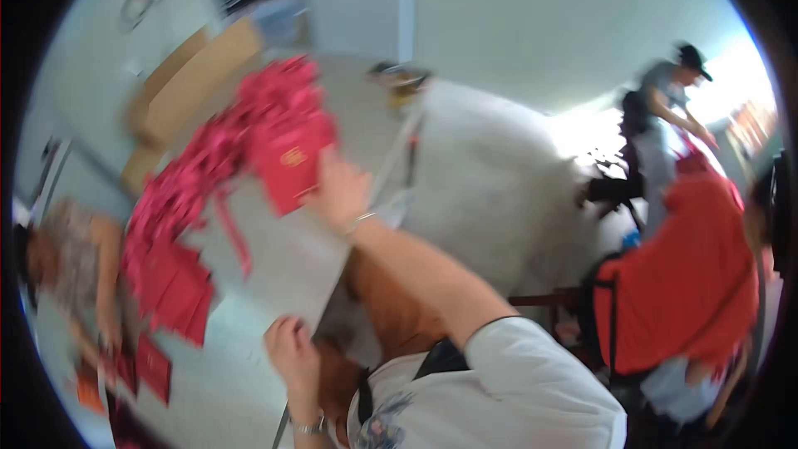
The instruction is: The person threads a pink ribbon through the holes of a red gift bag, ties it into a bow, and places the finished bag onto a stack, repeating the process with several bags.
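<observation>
My right hand (342, 191) reaches over the table and grips the edge of a flat red bag (287, 162) with gold print, its thumb at the lower corner. The bag lies over or against a long heap of crumpled red ribbons (195, 166). Nearer my body, my left hand (293, 353) hovers by the table edge, apart from the bag. Its blurred fingers are curled in, and nothing shows in them. At the near end of the heap, several flat red bags (174, 287) lie fanned out.
The pale table (249, 308) extends under the heap, with cardboard boxes (195, 79) behind. A co-worker (79, 258) at the left handles red bags. Another person (665, 108) stands at the far right, near a red cloth (682, 274) draped over a chair.
</observation>
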A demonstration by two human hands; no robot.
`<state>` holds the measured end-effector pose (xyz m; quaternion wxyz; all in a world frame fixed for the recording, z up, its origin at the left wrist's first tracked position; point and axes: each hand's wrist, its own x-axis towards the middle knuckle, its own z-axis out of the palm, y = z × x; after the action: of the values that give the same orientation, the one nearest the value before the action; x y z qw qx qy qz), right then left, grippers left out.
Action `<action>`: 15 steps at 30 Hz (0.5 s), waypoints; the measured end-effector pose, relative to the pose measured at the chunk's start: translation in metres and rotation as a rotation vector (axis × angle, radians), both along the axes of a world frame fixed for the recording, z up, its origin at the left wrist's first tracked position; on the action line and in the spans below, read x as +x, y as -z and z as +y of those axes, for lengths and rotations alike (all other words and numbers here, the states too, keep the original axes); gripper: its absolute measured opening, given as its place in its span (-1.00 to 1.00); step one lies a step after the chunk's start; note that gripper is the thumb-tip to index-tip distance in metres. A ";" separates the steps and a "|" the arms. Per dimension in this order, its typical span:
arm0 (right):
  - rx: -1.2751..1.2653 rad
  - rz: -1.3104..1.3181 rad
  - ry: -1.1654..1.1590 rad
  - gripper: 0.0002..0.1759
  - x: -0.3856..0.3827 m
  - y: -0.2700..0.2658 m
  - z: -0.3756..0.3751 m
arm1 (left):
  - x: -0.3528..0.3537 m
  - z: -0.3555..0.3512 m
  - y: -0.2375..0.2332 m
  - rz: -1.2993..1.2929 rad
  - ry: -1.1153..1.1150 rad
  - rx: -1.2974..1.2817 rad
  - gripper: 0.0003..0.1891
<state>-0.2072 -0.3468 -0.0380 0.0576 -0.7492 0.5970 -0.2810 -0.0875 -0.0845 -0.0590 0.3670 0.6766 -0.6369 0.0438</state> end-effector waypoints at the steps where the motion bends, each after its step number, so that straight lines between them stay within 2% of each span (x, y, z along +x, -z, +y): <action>1: 0.114 -0.008 0.009 0.28 0.001 -0.009 0.002 | -0.001 -0.001 0.005 -0.021 0.001 -0.016 -0.86; 6: 0.067 -0.110 -0.003 0.32 -0.002 -0.013 0.015 | 0.000 0.002 0.000 -0.077 0.072 -0.018 -0.88; 7: 0.123 -0.245 -0.065 0.25 -0.009 -0.019 0.021 | 0.002 0.002 0.001 -0.058 0.074 -0.006 -0.88; 8: 0.111 -0.246 -0.045 0.25 -0.014 -0.018 0.021 | 0.003 0.002 0.001 -0.038 0.076 0.006 -0.88; 10: 0.056 -0.572 -0.081 0.17 -0.019 -0.003 0.022 | 0.005 0.001 0.004 -0.048 0.089 0.001 -0.88; 11: 0.025 -0.661 -0.124 0.05 -0.024 0.005 0.023 | 0.006 0.000 0.005 -0.058 0.079 0.005 -0.88; 15: -0.121 -0.719 -0.096 -0.03 -0.046 0.047 0.039 | 0.004 0.001 0.004 -0.056 0.104 -0.004 -0.88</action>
<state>-0.2537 -0.3076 -0.0846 0.2327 -0.6319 0.4849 -0.5580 -0.0834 -0.0832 -0.0631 0.3523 0.6401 -0.6813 0.0449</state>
